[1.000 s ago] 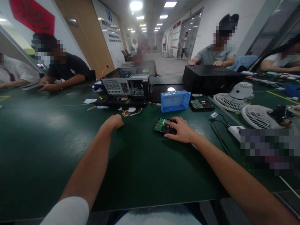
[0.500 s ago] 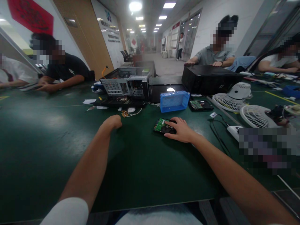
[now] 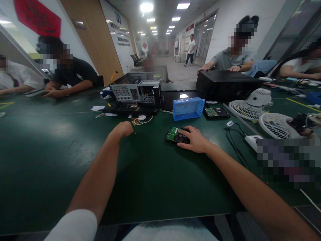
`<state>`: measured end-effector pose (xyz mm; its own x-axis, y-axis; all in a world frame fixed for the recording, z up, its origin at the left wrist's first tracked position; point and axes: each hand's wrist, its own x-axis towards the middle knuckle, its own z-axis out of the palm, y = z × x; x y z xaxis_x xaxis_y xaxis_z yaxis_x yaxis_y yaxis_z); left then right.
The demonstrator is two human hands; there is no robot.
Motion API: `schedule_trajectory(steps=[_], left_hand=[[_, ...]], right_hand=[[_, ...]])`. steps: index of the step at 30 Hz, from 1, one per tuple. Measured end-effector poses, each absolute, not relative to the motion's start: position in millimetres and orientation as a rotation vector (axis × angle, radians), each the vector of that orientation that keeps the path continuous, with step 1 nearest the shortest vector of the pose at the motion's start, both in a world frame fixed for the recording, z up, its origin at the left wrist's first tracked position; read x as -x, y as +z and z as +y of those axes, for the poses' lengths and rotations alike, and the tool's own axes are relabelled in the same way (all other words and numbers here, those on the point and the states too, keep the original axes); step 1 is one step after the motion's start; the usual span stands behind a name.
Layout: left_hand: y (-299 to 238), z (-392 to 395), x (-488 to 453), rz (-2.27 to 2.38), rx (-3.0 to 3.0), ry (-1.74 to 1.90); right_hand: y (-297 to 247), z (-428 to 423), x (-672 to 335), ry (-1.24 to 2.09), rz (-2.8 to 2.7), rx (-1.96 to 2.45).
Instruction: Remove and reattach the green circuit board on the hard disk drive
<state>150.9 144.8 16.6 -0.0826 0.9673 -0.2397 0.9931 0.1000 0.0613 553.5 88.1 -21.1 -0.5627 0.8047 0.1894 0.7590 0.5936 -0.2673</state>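
Observation:
A hard drive (image 3: 173, 134), its green circuit board facing up, lies on the green table. My right hand (image 3: 194, 139) rests over its right end, thumb on the near edge and fingers across the board, gripping it. To the left, just above the tabletop, my left hand (image 3: 123, 129) is closed with the fingers curled down. A tiny speck shows by its fingertips; whatever it may hold is hidden. Beyond the drive stands a blue plastic bin (image 3: 188, 110) tipped on its side. A second hard drive (image 3: 217, 113) lies to the bin's right.
An open computer case (image 3: 136, 92) stands at the back, with a white cable (image 3: 147, 120) and paper scraps before it. A black case (image 3: 225, 83) is at the back right, under a co-worker's hands. White fans (image 3: 243, 108) and a power strip (image 3: 253, 142) line the right.
My left hand has shifted very slightly to the right, still closed. My right hand and the hard drive stay put. The view has turned a little, and a person in the background has walked on.

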Motion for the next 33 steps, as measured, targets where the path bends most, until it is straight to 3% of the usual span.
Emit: schedule_trajectory(steps=[17,26,33], left_hand=[[14,139,-171,2.156,-2.001,-0.251],[21,130,-210,1.937,-2.218,0.028],[16,110,-258,1.468,-2.481,0.437]], right_hand=[[-23,89,-554,0.228,-2.533,1.271],[-23,90,-555,0.232,-2.538,1.261],[-23,89,-554,0.224,-2.536,1.264]])
